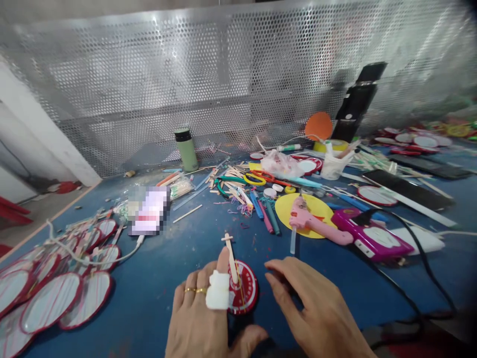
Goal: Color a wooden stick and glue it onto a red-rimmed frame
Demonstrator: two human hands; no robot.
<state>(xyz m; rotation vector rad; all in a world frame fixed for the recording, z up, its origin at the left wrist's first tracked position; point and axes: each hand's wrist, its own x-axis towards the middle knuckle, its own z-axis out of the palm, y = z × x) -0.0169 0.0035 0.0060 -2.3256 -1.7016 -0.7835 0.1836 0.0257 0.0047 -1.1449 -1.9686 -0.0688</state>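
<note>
My left hand (201, 303), with two rings and a white wrapping around the index finger, lies with its fingers stretched forward. Its index finger is against a wooden craft stick (231, 258) that has a short crosspiece near its far end. Under the stick's near end lies a round red lid-like disc (249, 286) with white print, partly covered by the hand. To the right of the disc, my right hand (309, 298) hovers or rests with thumb and index finger apart and nothing between them. A pink glue gun (316, 223) lies beyond it on a yellow disc (283, 211).
Red-rimmed round discs (52, 303) pile up at the left, near a phone (151, 211) on a white cable. Loose sticks, colored pens (266, 214) and scissors (257, 178) lie ahead. A green bottle (186, 151) stands before the perforated metal screen (223, 74). A purple device (372, 233) with black cable sits right.
</note>
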